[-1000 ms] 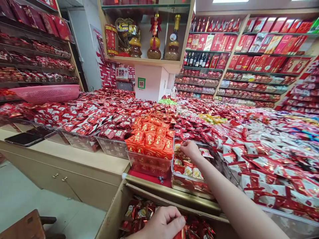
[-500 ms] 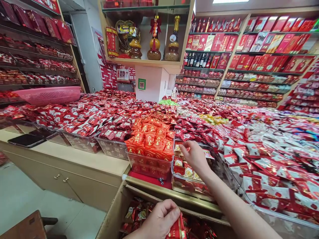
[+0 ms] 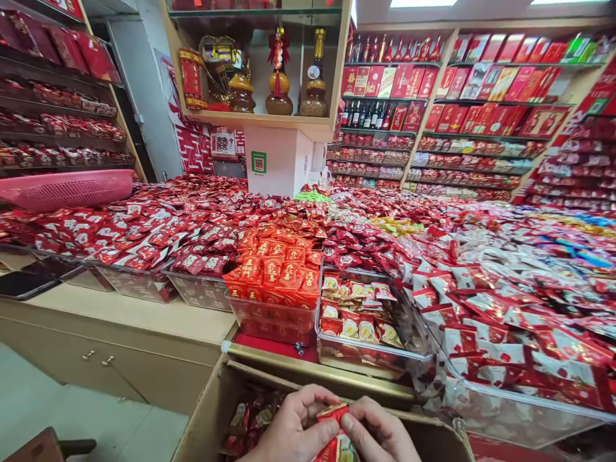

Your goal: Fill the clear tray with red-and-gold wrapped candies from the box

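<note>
Over an open cardboard box [image 3: 205, 410], my left hand [image 3: 301, 427] and my right hand [image 3: 380, 430] meet at the bottom centre. Both pinch a red packet [image 3: 333, 414] with a pale round picture on it. More red packets [image 3: 245, 420] lie inside the box, left of my left hand. Beyond the hands stands a clear bin [image 3: 360, 359] partly filled with durian packets [image 3: 350, 326] laid in rows. To its left, a clear bin [image 3: 274, 321] is heaped with orange-red packets [image 3: 274, 269] bearing gold characters.
A large bin [image 3: 529, 410] of red and white packets stands at the right. A pink basket [image 3: 72, 187] and a dark phone [image 3: 24, 284] are at the left. A display cabinet [image 3: 260, 119] hangs over the heaps. A brown stool [image 3: 38, 447] is at the lower left.
My right hand has come back from the durian bin to the packet beside my left hand. The durian bin is now uncovered, and the view has turned slightly right.
</note>
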Demonstrator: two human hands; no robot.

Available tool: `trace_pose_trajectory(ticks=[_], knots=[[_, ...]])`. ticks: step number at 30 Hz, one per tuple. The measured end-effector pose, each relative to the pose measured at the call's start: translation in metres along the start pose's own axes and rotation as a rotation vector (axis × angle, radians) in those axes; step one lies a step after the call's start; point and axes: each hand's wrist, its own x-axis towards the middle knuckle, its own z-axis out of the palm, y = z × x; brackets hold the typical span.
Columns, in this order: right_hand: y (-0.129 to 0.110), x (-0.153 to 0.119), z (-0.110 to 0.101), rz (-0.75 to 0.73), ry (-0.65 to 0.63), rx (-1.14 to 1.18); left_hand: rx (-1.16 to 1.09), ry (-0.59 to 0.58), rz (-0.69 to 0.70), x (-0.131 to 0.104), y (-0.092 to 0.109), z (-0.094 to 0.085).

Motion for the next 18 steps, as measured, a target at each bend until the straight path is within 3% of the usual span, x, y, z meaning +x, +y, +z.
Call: trace_pose_trajectory(ticks=[4, 7, 11, 18], knots=[[-0.007, -0.002, -0.005, 0.170, 0.093, 0.292, -0.046, -0.072, -0.017, 0.000, 0.005, 0.004], [-0.009, -0.004, -0.005, 0.234, 0.140, 0.384, 0.017, -0.108, -0.030, 0.000, 0.005, 0.004], [-0.016, -0.007, -0.005, 0.250, 0.148, 0.448, 0.031, -0.102, -0.075, 0.000, 0.004, 0.004], [-0.026, -0.008, -0.005, 0.158, 0.033, 0.505, 0.082, -0.061, -0.064, -0.001, 0.006, 0.006]])
